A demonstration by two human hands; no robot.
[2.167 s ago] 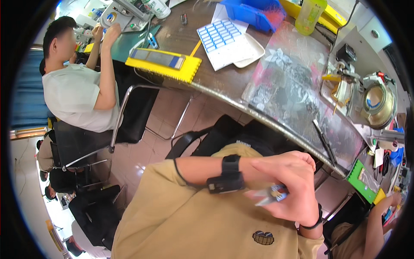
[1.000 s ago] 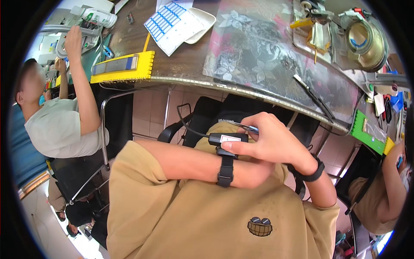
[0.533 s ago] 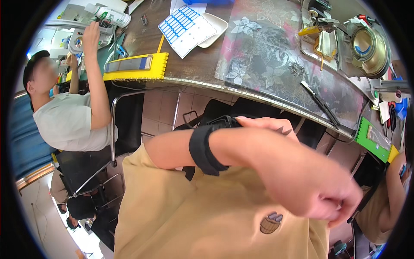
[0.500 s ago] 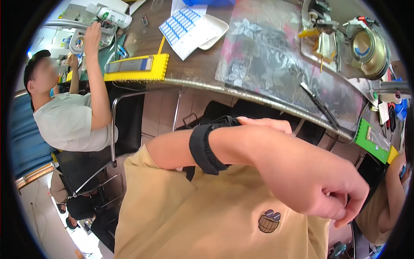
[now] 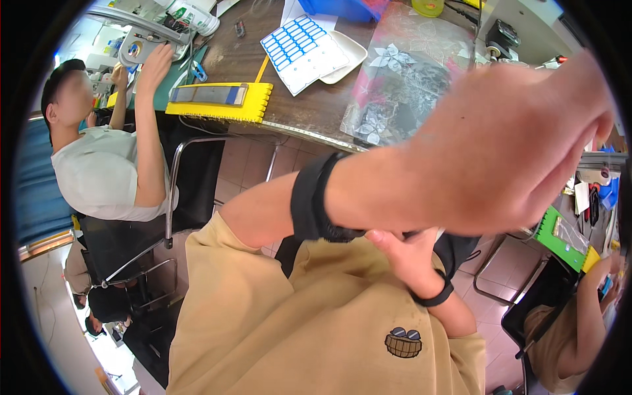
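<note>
My left arm reaches across in front of me to the right, and my left hand (image 5: 507, 145) is raised large over the table's edge, its fingers turned away and mostly hidden. Round the left wrist is a black wristband (image 5: 311, 197) with a dark part underneath. From the lower right comes my right hand (image 5: 408, 260), its thumb against the underside of that wristband and its other fingers partly hidden behind the left wrist. It seems closed on the band. Another black wristband (image 5: 438, 291) circles my right wrist.
A table (image 5: 316, 122) bears a label sheet (image 5: 299, 56), white tray (image 5: 352, 56), yellow notched board (image 5: 253, 105), blue bin (image 5: 342, 8) and clear patterned mat (image 5: 395, 85). A co-worker (image 5: 105, 168) sits left, another person (image 5: 559, 336) right. Metal-framed chairs (image 5: 174, 164) stand below the table.
My left hand has swung upward and to the right, turning over. My right hand has come into fuller view beneath the left wrist. The view has shifted slightly.
</note>
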